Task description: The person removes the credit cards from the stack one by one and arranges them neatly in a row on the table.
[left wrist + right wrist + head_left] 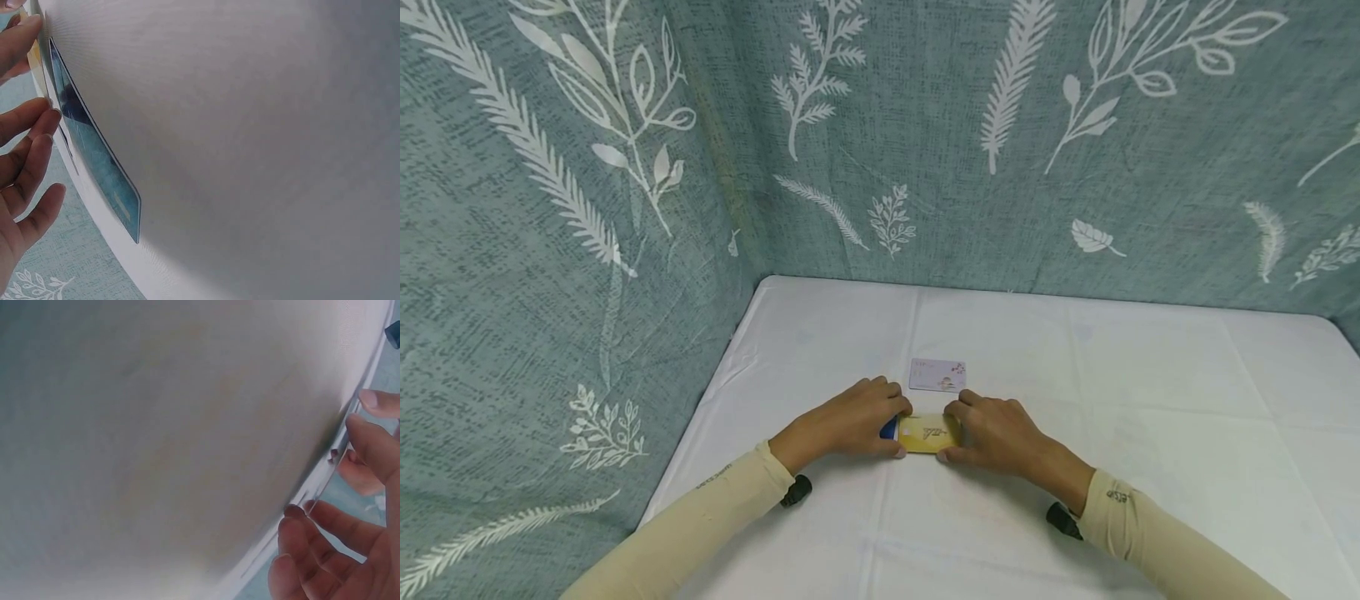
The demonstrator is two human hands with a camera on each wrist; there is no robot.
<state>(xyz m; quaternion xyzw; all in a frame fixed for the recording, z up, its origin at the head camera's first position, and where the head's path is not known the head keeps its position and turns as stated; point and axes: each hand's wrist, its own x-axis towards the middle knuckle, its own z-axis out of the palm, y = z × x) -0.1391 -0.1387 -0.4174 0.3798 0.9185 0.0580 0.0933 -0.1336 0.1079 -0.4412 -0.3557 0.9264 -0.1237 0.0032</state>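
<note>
Between my two hands is a yellow card (925, 434) with dark lettering, near the middle of the white table. My left hand (861, 419) pinches its left end, thumb on the near edge and fingers on the far edge. The right hand (1000, 435) holds the right end the same way. A blue card (103, 153) lies flat on the table below the left hand, mostly covered by it in the head view. Just beyond the hands lies a pale lavender card (937, 375) with a small floral print.
The white-covered table (1150, 400) has fold creases and rounded far corners. Teal curtain fabric (925, 167) with white leaf prints rises along its back and left sides. Black wrist devices (1063, 521) hang beneath both beige-sleeved forearms.
</note>
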